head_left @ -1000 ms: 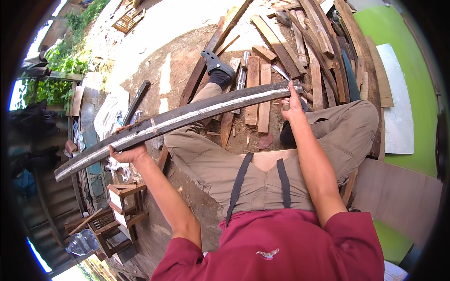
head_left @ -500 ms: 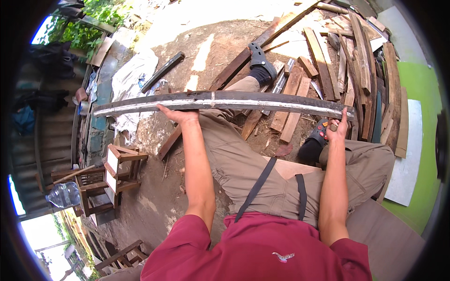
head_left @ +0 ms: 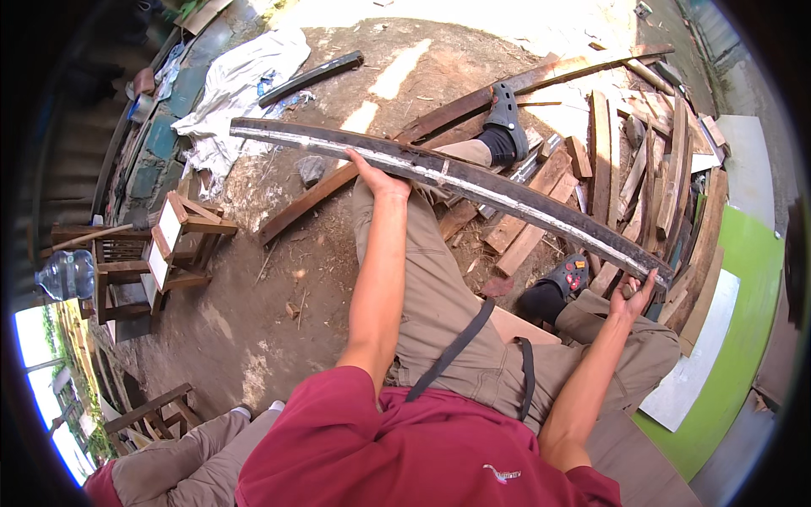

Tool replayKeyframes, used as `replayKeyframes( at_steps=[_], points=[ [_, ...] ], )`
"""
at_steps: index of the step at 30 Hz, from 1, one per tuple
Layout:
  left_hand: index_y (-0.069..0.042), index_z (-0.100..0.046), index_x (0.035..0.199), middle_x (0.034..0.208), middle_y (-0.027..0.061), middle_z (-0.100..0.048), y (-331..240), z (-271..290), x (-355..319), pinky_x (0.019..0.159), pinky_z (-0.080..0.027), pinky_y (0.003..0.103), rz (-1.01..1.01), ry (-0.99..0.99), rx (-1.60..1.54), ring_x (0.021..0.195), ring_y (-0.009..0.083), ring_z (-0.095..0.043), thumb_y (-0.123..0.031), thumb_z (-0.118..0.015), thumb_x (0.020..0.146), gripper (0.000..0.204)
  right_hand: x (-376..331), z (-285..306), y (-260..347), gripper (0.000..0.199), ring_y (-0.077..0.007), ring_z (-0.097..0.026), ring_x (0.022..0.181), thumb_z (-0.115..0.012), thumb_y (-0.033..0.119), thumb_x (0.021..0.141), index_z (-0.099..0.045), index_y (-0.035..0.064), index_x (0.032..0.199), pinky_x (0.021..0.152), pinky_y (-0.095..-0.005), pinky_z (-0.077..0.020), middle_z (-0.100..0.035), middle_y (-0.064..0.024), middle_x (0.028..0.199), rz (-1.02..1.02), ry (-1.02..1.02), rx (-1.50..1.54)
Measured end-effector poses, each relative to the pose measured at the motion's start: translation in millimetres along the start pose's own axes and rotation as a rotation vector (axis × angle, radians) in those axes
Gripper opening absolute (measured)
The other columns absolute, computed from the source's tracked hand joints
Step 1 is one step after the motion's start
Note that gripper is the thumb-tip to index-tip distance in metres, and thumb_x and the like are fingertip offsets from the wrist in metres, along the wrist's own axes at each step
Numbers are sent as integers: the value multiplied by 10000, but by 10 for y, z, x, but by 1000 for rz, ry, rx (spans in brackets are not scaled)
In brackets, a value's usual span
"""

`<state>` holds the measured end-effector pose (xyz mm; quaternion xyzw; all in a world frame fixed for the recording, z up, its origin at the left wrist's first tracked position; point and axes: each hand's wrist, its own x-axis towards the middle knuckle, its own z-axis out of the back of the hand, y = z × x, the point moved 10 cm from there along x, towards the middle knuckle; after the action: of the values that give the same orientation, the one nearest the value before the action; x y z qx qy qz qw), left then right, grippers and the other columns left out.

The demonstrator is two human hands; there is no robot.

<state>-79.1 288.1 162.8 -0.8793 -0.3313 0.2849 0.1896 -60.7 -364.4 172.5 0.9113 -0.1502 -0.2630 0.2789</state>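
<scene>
To keep the long beam [head_left: 481, 180] steady above the person's legs [head_left: 431, 270], both hands should share its weight evenly: the left hand [head_left: 384, 182] cradles it from below, while the right hand [head_left: 629, 300] grasps its right end. It looks dark and rough, with a white stripe running lengthwise.

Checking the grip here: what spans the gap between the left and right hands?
The white-striped beam runs between the left hand and right hand in the head view.
</scene>
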Motion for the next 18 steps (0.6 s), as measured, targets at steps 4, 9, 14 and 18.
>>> replayKeyframes(
  at_steps=[4,9,14,18],
  points=[
    [-151,-486,1375,1237,99,-597,15,54,51,971,-479,470,51,1,-2,1094,263,-587,-834,-343,902,844,-134,-271,-86,270,-52,-534,555,-701,190,958,-625,8,1141,513,-147,-504,-716,-103,1018,-22,79,101],
    [-146,-436,1460,1378,107,-535,61,32,184,1060,-419,500,56,-60,-27,1221,281,-535,-815,-298,928,866,-105,-404,-94,306,-54,-546,548,-721,185,939,-606,12,1164,522,-160,-523,-702,-119,1083,-68,183,198],
    [-138,-317,1565,1618,96,-315,220,46,430,1190,-264,533,109,-93,47,1458,326,-335,-788,-144,953,909,-239,-711,-72,394,-42,-503,539,-778,178,887,-580,56,1205,523,-147,-510,-679,-79,1099,-35,169,108],
    [-117,-350,1548,1594,113,-359,420,86,676,1178,-291,553,185,-109,45,1436,343,-375,-730,-130,982,863,-311,-811,-122,340,-26,-500,636,-803,192,867,-626,81,1136,477,-145,-438,-658,-5,996,12,142,-2]
  ],
)
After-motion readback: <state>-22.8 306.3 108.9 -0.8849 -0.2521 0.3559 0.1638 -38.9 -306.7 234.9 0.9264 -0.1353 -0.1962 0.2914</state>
